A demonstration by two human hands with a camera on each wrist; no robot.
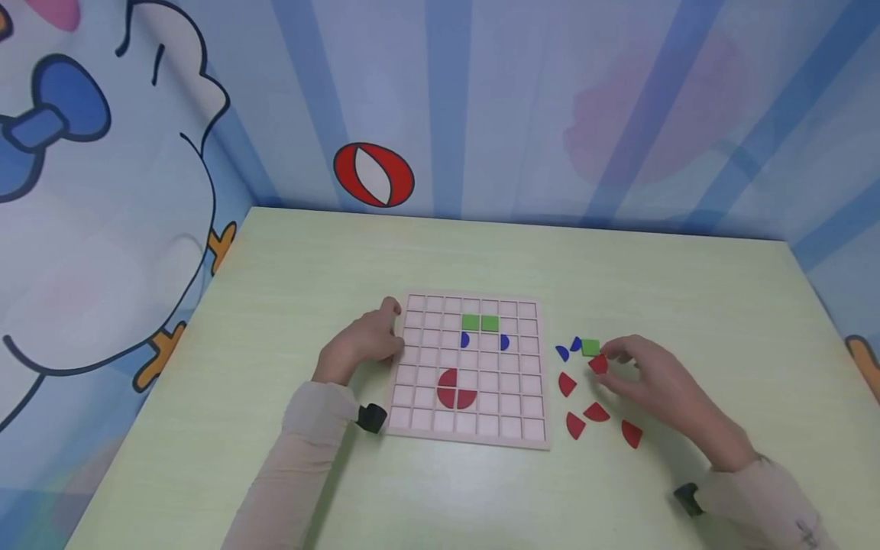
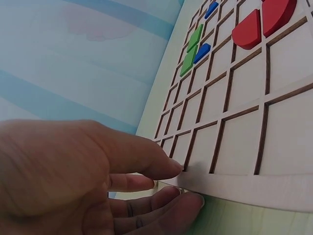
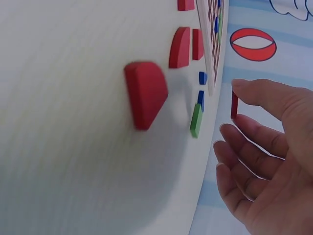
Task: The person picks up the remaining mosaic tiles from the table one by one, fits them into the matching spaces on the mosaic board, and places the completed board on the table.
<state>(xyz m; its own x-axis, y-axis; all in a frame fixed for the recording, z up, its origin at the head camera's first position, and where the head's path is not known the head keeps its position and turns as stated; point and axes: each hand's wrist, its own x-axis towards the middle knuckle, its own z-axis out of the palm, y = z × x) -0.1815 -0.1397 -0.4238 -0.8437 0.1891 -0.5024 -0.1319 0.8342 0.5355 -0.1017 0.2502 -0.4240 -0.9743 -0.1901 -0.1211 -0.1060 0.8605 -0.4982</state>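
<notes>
The pale green desk (image 1: 309,260) bears a pinkish gridded board (image 1: 509,405) and, to its right, four red wedges (image 1: 632,434) on the near side of two small blue pieces (image 1: 562,353) and a green square (image 1: 590,347).

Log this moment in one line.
left hand: touches left edge of board | right hand: pinches red piece | on board: green squares, blue pieces, red quarters | right of board: loose pieces, red, blue, green

Loads of room between the board (image 1: 507,403) and back wall (image 1: 509,114). Right of that board, loose red pieces (image 1: 596,412) kinda block low passes
</notes>
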